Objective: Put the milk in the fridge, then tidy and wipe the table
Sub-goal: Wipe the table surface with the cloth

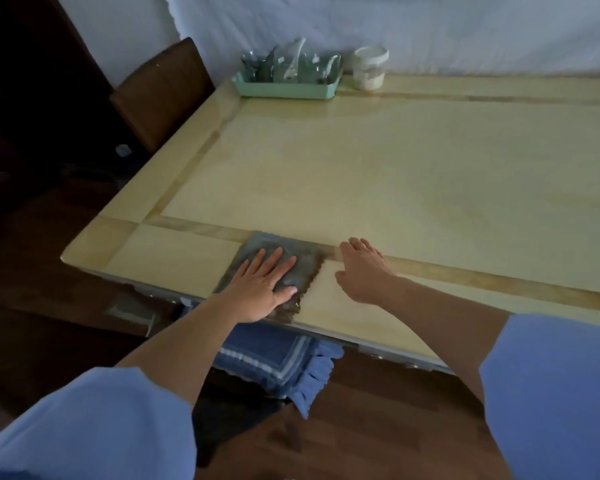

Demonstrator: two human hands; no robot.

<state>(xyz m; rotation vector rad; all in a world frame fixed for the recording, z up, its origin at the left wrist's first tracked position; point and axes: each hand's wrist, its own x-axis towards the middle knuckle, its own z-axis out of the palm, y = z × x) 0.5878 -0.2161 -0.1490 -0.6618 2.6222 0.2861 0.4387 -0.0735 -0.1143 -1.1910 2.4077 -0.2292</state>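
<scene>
Cloth: grey folded square (305, 259) at the near edge of the tabletop (361, 168); probably soft and limp, likely to bunch, so best pressed flat under the palm.
Left hand: (262, 285) flat on the cloth, fingers straight.
Right hand: (361, 268) relaxed, holding nothing, resting just beside the cloth.
Tabletop: smooth, glossy, pale yellow with darker bands.

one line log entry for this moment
step: wipe table | left hand: presses flat on grey cloth, near edge | right hand: rests on table beside cloth | far corner: green tray, white jar
</scene>
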